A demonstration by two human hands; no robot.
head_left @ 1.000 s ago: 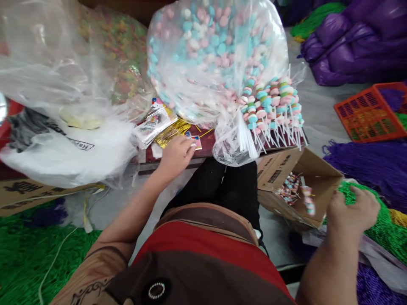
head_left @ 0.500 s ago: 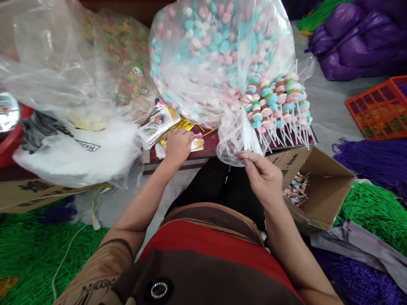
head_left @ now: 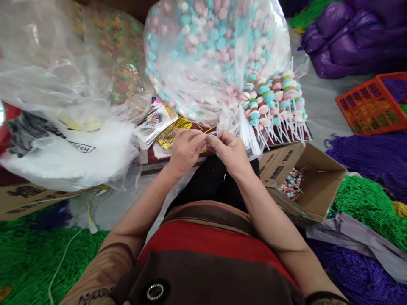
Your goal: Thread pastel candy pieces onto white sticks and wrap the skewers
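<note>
Over the table's front edge, my left hand (head_left: 188,149) and my right hand (head_left: 231,154) meet fingertip to fingertip. Both are closed in a pinch, and what lies between the fingers is too small and hidden to name; a bit of blue shows at the right fingers. Left of the hands lie a stack of printed clear packets (head_left: 154,126) and a bundle of gold twist ties (head_left: 171,134). To the right are white sticks (head_left: 248,133) in a clear bag and a pile of candy skewers (head_left: 275,99) with pink, blue and white sweets.
Behind the hands bulges a large clear bag of pink and blue sweets (head_left: 203,55). A bag of multicoloured sweets (head_left: 124,55) and a white plastic bag (head_left: 66,156) stand left. Right are an open cardboard box (head_left: 321,182), an orange crate (head_left: 365,108) and purple sacks (head_left: 343,38).
My right hand has moved left from the white sticks to meet my left hand. My left hand has lifted off the small packets and shifted slightly right, its fingers now pinched.
</note>
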